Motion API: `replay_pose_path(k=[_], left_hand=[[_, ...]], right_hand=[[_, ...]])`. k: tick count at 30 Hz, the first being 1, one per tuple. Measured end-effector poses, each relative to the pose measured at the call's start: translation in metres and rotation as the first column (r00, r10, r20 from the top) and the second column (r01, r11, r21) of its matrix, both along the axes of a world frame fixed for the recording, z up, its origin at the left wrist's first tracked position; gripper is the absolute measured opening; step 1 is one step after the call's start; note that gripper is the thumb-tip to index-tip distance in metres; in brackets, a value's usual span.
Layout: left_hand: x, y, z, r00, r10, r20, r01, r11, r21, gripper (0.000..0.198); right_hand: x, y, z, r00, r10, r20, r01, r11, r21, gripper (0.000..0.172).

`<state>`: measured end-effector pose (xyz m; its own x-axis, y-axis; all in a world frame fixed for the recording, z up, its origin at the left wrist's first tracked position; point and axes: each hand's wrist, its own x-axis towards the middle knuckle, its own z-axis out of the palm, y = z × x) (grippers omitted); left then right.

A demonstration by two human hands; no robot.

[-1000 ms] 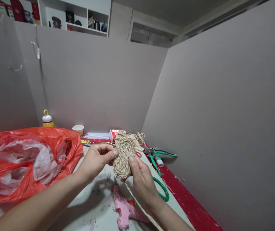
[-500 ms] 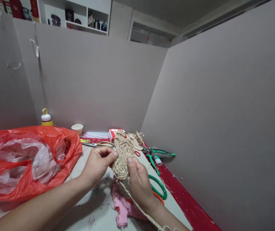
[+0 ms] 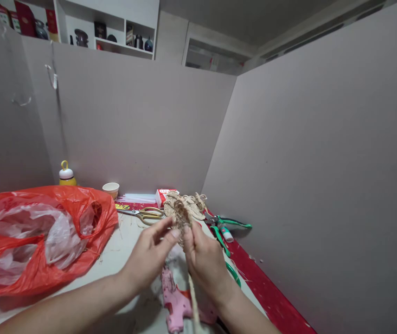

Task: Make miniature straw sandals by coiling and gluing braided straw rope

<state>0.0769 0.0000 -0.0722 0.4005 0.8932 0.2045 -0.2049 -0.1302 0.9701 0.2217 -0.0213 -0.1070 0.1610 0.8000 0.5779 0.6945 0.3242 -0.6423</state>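
Both my hands hold a small woven straw piece [image 3: 181, 217] above the table, turned edge-on toward me. My left hand [image 3: 151, 255] pinches its left side with thumb and fingers. My right hand [image 3: 203, 262] grips its right side, fingers closed. A loose straw cord [image 3: 194, 304] hangs from the piece down past my right wrist. More woven straw pieces [image 3: 193, 204] lie on the table just behind.
A pink glue gun [image 3: 176, 304] lies under my hands. Gold-handled scissors [image 3: 143, 214], green-handled pliers and cutters [image 3: 228, 225], a red and white box [image 3: 162, 195], a paper cup [image 3: 111, 189], a yellow bottle [image 3: 66, 174] and a red plastic bag [image 3: 35, 236] surround them. Grey partition walls enclose the table.
The woven piece has turned from flat-on to edge-on. Both hands have drawn closer together and slightly nearer to me.
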Motion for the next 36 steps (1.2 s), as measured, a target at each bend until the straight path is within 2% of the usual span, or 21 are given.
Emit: replay_pose_path(k=[3,7,9,11,13,16,19,21,23,26,29,36], left_hand=[[0.007,-0.006,-0.009,0.996,-0.087,0.011,0.087,0.995,0.04,0.027],[0.008,0.001,-0.02,1.0,-0.018,0.01,0.018,1.0,0.015,0.027],[0.007,0.008,-0.024,1.0,0.019,0.019,-0.019,1.0,-0.004,0.031],[0.005,0.016,-0.026,0.998,0.05,0.047,-0.049,0.999,-0.023,0.034],[0.003,0.024,-0.026,0.995,0.067,0.072,-0.064,0.997,-0.045,0.034],[-0.002,0.036,-0.02,0.996,0.027,0.08,-0.019,0.995,-0.098,0.037],[-0.008,0.042,-0.012,0.994,-0.076,0.075,0.086,0.986,-0.14,0.04],[-0.011,0.042,-0.008,0.985,-0.162,0.066,0.17,0.974,-0.152,0.039],[-0.012,0.04,-0.005,0.965,-0.26,0.047,0.264,0.954,-0.143,0.038],[-0.012,0.036,-0.005,0.926,-0.377,-0.011,0.375,0.923,-0.087,0.038],[-0.011,0.034,-0.005,0.899,-0.428,-0.09,0.426,0.904,-0.043,0.039],[-0.015,0.039,-0.009,0.872,-0.431,-0.233,0.456,0.888,0.063,0.035]], right_hand=[[-0.008,-0.004,-0.002,0.978,0.006,0.21,0.004,0.999,-0.048,0.043],[-0.021,-0.009,-0.002,0.846,-0.023,0.533,0.103,0.987,-0.121,0.055],[-0.024,-0.01,-0.002,0.827,-0.008,0.562,0.096,0.987,-0.128,0.06],[-0.023,-0.01,-0.002,0.842,0.01,0.539,0.065,0.991,-0.12,0.061],[-0.019,-0.009,0.0,0.893,0.035,0.45,0.006,0.996,-0.09,0.057],[-0.007,-0.008,0.006,0.995,0.081,0.05,-0.081,0.997,-0.013,0.043],[0.006,-0.006,0.017,0.947,0.067,-0.315,-0.064,0.998,0.019,0.033],[0.011,-0.002,0.025,0.906,0.069,-0.418,-0.083,0.996,-0.014,0.037],[0.013,0.002,0.03,0.849,0.113,-0.516,-0.166,0.984,-0.057,0.041],[0.012,0.004,0.033,0.762,0.187,-0.62,-0.305,0.948,-0.089,0.042],[0.01,0.002,0.033,0.712,0.214,-0.668,-0.362,0.928,-0.088,0.037],[0.01,-0.005,0.037,0.73,0.258,-0.633,-0.409,0.906,-0.104,0.014]])
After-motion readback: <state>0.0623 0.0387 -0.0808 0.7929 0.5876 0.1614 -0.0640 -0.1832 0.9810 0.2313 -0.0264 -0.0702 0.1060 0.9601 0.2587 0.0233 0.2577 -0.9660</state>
